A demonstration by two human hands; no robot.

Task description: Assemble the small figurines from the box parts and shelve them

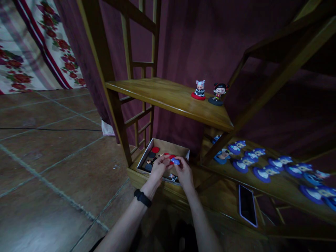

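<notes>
Both my hands reach into an open cardboard box (157, 144) on the lowest wooden shelf. My left hand (158, 169), with a black wristband, has its fingers curled on a red-based figurine (171, 157). My right hand (184, 171) pinches a small blue-based figurine (175, 161). Several more small figurines with red and dark bases lie in the box. Two figurines stand on the upper shelf (168, 96): a white-haired one on a red base (199, 90) and a black-haired one on a dark base (217, 93).
A lower shelf (286, 189) to the right carries several blue-based figurines (262, 171) in rows. A phone (247, 204) lies face up on a shelf below. Maroon curtain hangs behind the wooden rack. Brown tiled floor with a black cable (47, 129) spreads left.
</notes>
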